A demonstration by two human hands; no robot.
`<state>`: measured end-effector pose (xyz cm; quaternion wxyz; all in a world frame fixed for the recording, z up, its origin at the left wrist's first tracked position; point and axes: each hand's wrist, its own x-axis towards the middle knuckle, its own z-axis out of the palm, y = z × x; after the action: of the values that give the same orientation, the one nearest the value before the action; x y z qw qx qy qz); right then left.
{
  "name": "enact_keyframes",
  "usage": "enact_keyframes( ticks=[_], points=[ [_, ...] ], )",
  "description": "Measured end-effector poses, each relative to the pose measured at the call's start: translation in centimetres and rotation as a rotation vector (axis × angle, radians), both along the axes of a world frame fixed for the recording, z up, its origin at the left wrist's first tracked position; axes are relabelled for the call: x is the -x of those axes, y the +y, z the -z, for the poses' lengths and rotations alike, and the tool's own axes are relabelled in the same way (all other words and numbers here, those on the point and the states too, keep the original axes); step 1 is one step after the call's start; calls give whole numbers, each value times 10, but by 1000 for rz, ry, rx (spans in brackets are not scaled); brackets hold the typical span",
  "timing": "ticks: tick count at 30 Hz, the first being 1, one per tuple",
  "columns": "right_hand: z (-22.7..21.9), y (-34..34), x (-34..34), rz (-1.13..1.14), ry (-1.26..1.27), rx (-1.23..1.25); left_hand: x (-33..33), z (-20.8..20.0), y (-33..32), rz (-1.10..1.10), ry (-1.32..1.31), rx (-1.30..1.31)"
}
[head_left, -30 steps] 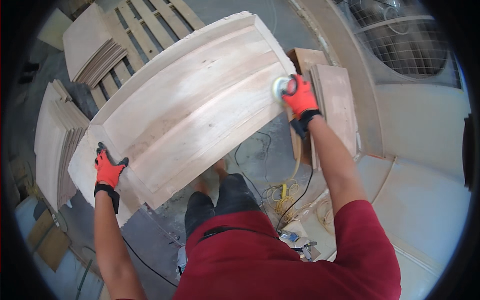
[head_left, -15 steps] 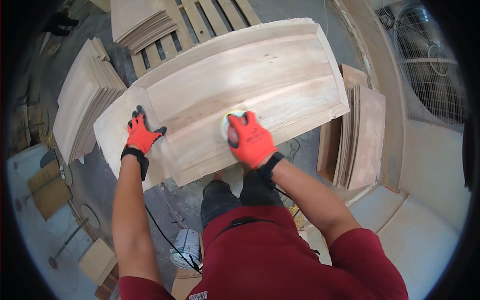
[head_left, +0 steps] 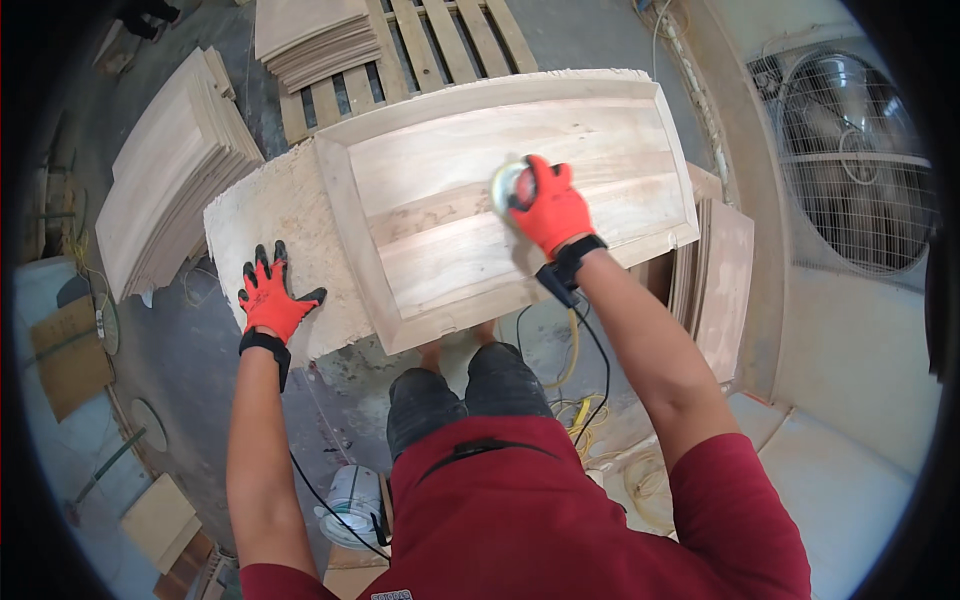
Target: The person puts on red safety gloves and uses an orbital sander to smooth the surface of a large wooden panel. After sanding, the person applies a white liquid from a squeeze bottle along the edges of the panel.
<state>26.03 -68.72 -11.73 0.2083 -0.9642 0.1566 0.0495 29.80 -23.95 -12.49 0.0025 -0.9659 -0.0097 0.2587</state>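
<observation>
A pale wooden panel with a raised frame (head_left: 440, 240) lies on a rough-edged fibrous board (head_left: 310, 215) in front of me. My right hand (head_left: 555, 215), in an orange and black glove, is closed over a small round sander (head_left: 508, 188). The sander's disc rests on the middle of the panel, and its underside is hidden. My left hand (head_left: 272, 297), gloved alike, lies with fingers spread on the bare board, left of the panel's frame and apart from it. Dark bands circle both wrists.
Stacks of curved wooden panels stand at the left (head_left: 175, 170) and far side (head_left: 315, 40), beside a slatted pallet (head_left: 430, 45). More panels (head_left: 715, 285) lean at the right, near a caged fan (head_left: 850, 160). A yellow hose (head_left: 572, 350) hangs below the board; a white bucket (head_left: 355, 500) stands near me.
My right hand has moved the sander farther away and to the right across the panel. My left hand now lies on the board clear of the frame, and more board shows left of the panel.
</observation>
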Motion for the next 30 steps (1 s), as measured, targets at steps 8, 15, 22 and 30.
enact_keyframes(
  ticks=[8,15,22,30],
  points=[
    [-3,18,-15,45,-24,67,-2,-2,0,6,56,35],
    [-6,7,-9,79,-18,98,-4,-8,2,36,78,46],
    [-3,69,21,-143,6,16,0,-8,0,24,58,52],
    [-18,117,-4,-263,92,0,0,-15,11,29,62,108]
  ],
)
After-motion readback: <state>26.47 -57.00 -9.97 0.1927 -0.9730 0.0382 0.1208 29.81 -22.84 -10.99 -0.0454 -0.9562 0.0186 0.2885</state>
